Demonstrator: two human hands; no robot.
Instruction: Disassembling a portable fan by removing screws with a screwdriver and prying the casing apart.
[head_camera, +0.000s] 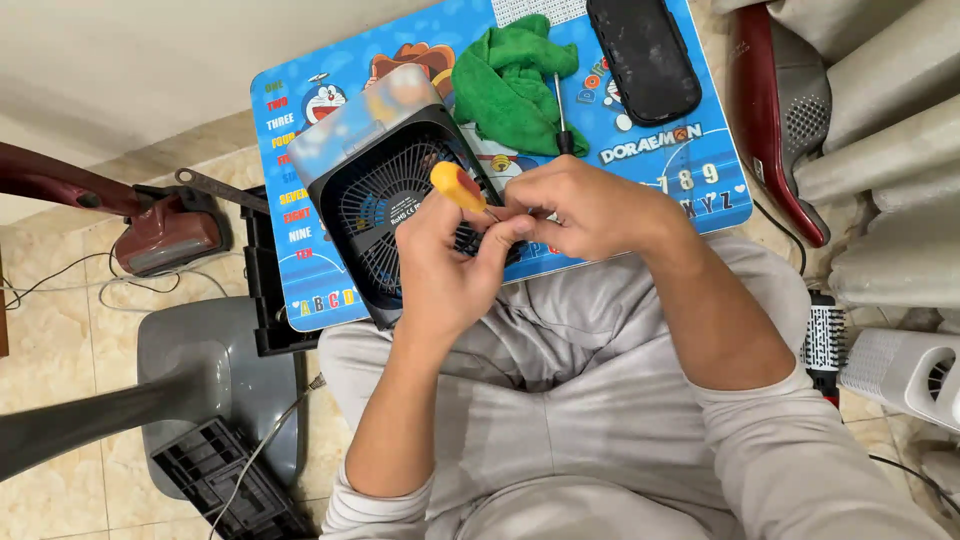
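My left hand (445, 265) grips a screwdriver with an orange and red handle (455, 184), its thin shaft running right toward my right hand (585, 205). The fingers of my right hand are closed at the tip end of the shaft; whether they pinch something small I cannot tell. Both hands hover over a small black fan unit (385, 205) with a round grille, lying on a blue cartoon-printed lap table (690, 160).
A green cloth (512, 80), a second thin screwdriver (561, 115) and a black oval panel (643, 55) lie on the table's far side. A dark red vacuum (165, 235) and grey base (205, 370) stand left. White fan parts (900, 370) sit right.
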